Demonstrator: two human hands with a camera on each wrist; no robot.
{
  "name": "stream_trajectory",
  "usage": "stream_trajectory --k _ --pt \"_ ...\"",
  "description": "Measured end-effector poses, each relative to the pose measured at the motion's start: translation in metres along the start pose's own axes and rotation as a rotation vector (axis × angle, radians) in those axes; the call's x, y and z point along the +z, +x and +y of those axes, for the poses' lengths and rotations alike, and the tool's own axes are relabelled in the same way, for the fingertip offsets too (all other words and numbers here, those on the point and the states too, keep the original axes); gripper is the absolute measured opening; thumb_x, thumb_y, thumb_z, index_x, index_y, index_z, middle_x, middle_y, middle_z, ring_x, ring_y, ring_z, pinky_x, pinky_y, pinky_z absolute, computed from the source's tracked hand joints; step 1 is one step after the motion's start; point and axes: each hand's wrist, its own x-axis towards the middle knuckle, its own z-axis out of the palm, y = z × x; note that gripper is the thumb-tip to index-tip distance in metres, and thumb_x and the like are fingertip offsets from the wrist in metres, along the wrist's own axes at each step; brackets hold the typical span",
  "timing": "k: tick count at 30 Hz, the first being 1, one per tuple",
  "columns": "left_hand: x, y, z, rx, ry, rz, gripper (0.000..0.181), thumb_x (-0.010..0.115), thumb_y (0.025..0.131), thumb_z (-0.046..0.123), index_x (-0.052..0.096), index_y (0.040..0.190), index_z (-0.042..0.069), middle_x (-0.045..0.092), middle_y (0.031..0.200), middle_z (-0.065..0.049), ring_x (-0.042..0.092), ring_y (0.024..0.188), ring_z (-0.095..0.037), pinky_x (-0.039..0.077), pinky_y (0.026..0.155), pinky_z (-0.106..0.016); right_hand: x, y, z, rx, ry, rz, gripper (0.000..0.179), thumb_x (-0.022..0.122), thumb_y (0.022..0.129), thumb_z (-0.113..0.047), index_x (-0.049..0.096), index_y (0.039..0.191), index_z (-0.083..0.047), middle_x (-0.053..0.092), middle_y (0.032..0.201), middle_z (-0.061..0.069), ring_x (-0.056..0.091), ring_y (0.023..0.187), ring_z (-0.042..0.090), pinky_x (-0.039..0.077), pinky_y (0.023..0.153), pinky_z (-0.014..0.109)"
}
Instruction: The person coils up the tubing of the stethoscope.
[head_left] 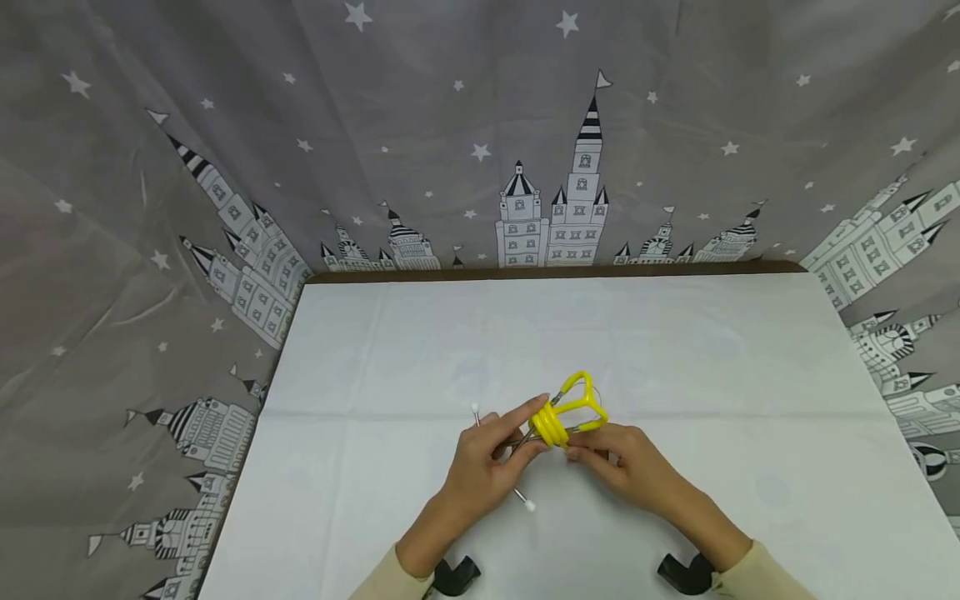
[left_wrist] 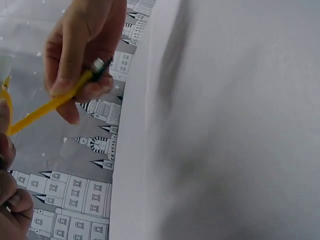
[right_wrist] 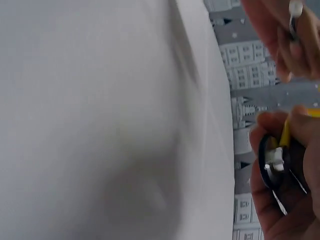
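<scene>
A stethoscope (head_left: 550,427) with yellow tubing wound in several coils is held between both hands above the white-covered table. My left hand (head_left: 483,467) grips the metal ear tubes and the coils, with one white ear tip (head_left: 475,407) above the fingers and another below. My right hand (head_left: 637,467) pinches the tubing at the coils' right side. In the right wrist view the dark-rimmed metal chest piece (right_wrist: 275,162) sits within the right fingers. A yellow loop of tubing stands out beyond the coils. Fingers partly hide the ear tubes.
The white-covered table (head_left: 390,350) spreads beneath the hands, its far edge (head_left: 555,272) brown. A grey curtain (head_left: 420,108) printed with castles and stars hangs behind and at the sides. Black curved pieces (head_left: 456,577) are near both wrists.
</scene>
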Motion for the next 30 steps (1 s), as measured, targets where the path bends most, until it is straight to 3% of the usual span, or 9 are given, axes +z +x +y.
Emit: stream_trajectory --k 7,16,24,30 --pt "-0.007 -0.001 -0.007 -0.089 0.11 0.044 0.063 0.088 0.089 0.016 0.067 0.148 0.021 0.054 0.066 0.009 0.039 0.061 -0.006 0.03 0.061 -0.014 0.005 0.0 -0.022 0.062 0.079 0.045 0.029 0.073 0.1 -0.001 0.066 0.127 -0.012 0.079 0.085 -0.004 0.063 0.072 -0.006 0.054 0.068 0.017" --pt "-0.012 -0.001 -0.01 -0.07 0.137 0.037 0.063 0.089 0.089 0.015 0.067 0.147 0.021 0.051 0.065 0.008 0.038 0.062 -0.005 0.028 0.062 -0.011 -0.001 0.001 -0.036 -0.01 0.232 0.054 0.041 0.064 0.1 0.014 0.073 0.126 -0.017 0.074 0.086 -0.005 0.067 0.076 0.006 0.056 0.071 0.018" --pt "-0.01 0.001 -0.011 -0.075 0.118 0.022 0.062 0.088 0.089 0.015 0.067 0.147 0.02 0.05 0.064 0.008 0.039 0.06 -0.006 0.03 0.062 -0.015 -0.002 -0.002 -0.041 0.039 0.29 0.101 0.036 0.06 0.101 0.015 0.072 0.116 -0.015 0.079 0.094 -0.001 0.076 0.088 0.011 0.061 0.084 0.022" --pt "-0.008 0.0 -0.013 -0.091 0.134 0.02 0.061 0.088 0.09 0.016 0.067 0.147 0.02 0.047 0.062 0.007 0.036 0.06 -0.002 0.029 0.064 -0.016 0.002 -0.005 -0.042 0.035 0.381 0.106 0.038 0.051 0.102 0.019 0.068 0.126 -0.006 0.082 0.107 0.006 0.08 0.103 0.015 0.061 0.094 0.024"
